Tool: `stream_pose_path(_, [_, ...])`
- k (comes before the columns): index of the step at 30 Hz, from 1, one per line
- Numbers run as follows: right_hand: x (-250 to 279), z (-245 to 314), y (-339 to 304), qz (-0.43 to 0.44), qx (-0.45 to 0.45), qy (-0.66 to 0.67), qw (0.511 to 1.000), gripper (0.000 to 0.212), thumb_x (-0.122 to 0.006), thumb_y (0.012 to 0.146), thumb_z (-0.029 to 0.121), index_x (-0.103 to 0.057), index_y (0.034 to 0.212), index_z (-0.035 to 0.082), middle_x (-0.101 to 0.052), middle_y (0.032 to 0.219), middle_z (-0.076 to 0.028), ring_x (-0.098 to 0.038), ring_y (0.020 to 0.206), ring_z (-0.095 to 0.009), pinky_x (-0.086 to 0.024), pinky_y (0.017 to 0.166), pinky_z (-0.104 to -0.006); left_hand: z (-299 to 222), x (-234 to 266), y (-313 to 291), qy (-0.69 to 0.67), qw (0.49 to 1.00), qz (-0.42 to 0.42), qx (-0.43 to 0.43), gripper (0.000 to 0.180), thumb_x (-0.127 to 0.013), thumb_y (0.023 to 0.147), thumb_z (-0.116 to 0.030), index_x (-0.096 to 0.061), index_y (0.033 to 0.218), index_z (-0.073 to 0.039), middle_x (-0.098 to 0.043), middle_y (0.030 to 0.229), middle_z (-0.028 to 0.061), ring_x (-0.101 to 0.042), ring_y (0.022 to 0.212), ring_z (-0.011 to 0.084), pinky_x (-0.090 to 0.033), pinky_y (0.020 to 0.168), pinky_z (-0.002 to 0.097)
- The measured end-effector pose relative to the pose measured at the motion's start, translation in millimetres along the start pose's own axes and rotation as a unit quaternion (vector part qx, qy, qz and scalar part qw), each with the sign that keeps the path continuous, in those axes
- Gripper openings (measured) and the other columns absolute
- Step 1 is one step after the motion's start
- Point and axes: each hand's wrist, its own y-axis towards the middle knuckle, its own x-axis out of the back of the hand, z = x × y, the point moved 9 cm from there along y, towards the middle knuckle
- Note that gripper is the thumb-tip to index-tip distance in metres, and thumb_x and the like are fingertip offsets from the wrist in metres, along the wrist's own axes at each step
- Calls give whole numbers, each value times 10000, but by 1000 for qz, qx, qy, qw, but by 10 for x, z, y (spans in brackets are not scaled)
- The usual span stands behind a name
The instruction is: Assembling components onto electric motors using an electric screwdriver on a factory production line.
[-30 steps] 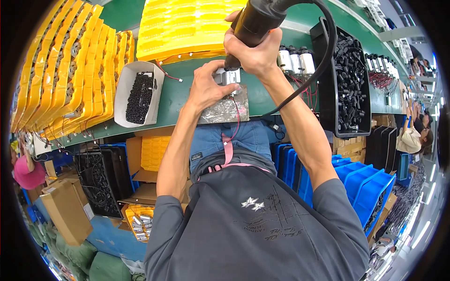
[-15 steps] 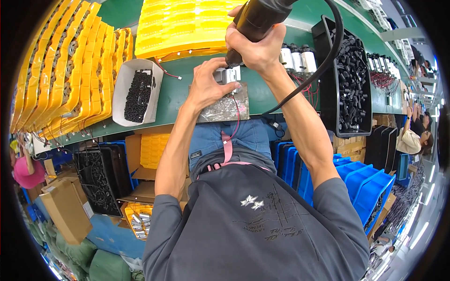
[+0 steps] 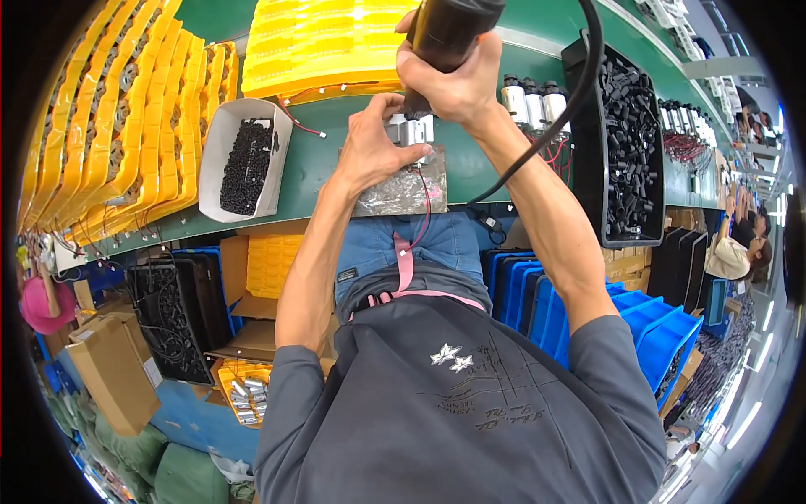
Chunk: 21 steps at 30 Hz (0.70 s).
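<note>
A black corded power screwdriver (image 3: 453, 35) is gripped in my right hand (image 3: 457, 80), its nose pointing down. Below the nose lies a small silver cylindrical motor (image 3: 413, 134) in a metal holder on a worn metal plate (image 3: 403, 191). My left hand (image 3: 375, 143) steadies the motor, thumb at its near end and fingers round its far left side. From the motor's near end a thin red wire (image 3: 427, 197) trails toward my lap. The screwdriver's tip meets the far part of the motor, and the exact contact is hidden by the tool and fingers.
Left of the plate is a white tray (image 3: 275, 181) of small black screws. Stacked yellow trays (image 3: 126, 109) stand farther left; another yellow tray (image 3: 323, 42) lies behind. At right are silver motors (image 3: 534, 107) and a black bin (image 3: 590, 202) of black parts. The screwdriver's cable (image 3: 554, 126) crosses my right forearm.
My right hand and the screwdriver have shifted slightly left and toward the far edge. My left hand stays on the motor, almost unmoved.
</note>
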Motion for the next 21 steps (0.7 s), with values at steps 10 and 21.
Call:
stream_pose_path(10, [-86,-35,14,53,-12,49,997,284,-613,757,-27,-528,1026,-62,-584,665,-82,-572,549,-141,-474,530,-265,133,21,-9,17,1000,-9,13,685,-822,599,-256,-501,1146,5,-615,1110,192,-563,1085,317,-367,983,391])
stream_pose_path(21, [-147,-122,-59,80,-36,107,990,331,-604,771,-10,-490,1079,-48,-569,682,-115,-561,584,-178,-474,576,-310,39,74,-35,17,999,-36,-22,688,-834,577,-183,-491,1149,-19,-624,1109,176,-576,1070,330,-373,984,383])
